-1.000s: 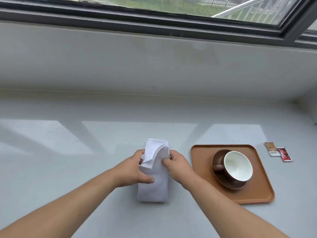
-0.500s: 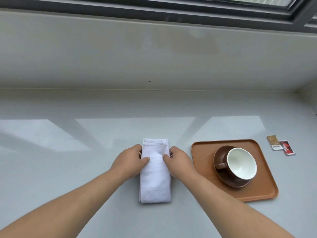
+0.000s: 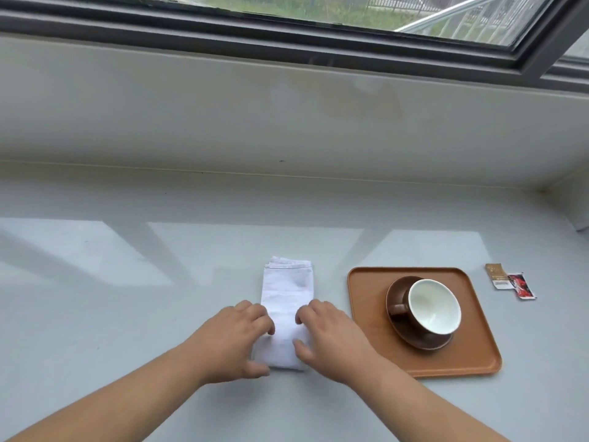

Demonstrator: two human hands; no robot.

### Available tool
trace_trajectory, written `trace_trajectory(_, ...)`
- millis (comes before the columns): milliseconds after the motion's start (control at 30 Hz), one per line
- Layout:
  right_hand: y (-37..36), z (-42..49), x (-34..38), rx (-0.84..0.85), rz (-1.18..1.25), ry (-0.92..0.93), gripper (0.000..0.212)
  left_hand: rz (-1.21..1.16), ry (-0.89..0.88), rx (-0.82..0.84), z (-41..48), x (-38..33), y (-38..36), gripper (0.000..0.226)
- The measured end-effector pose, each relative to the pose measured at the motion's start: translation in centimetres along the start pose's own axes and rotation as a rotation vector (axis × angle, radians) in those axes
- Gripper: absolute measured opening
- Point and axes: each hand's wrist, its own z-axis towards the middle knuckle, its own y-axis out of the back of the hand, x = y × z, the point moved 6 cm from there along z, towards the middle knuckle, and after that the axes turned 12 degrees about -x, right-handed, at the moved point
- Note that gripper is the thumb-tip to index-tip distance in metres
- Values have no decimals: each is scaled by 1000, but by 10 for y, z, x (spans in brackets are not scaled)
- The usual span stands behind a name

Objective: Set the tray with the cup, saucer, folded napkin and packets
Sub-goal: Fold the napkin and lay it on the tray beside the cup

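A white napkin point(image 3: 286, 295), folded into a long narrow strip, lies flat on the pale counter. My left hand point(image 3: 234, 339) rests on its near left edge and my right hand point(image 3: 328, 336) on its near right edge, fingers spread, pressing it down. To the right sits an orange-brown tray point(image 3: 369, 301) carrying a brown saucer point(image 3: 424, 342) with a brown cup point(image 3: 433, 306), white inside, handle pointing left. Two packets lie on the counter right of the tray: a tan packet point(image 3: 498, 275) and a red packet point(image 3: 522, 285).
The counter point(image 3: 127, 314) runs to a pale wall under a dark-framed window point(image 3: 287, 30). A side wall point(image 3: 573, 205) closes the right end. Bright light patches fall on the counter's left and middle.
The raised top flap of the napkin came down flat. Both hands slid from its far end toward its near end, still pressing on both sides.
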Motion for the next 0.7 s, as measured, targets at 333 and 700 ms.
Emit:
trace_trajectory(333,-22,-28,18,133,-243,199,9,202,-56,-71,-25,-18,-13,42)
trace_trajectory(700,-2,-28,13,85,214,-51,18,-144,210,-82,-22,0,-3,25)
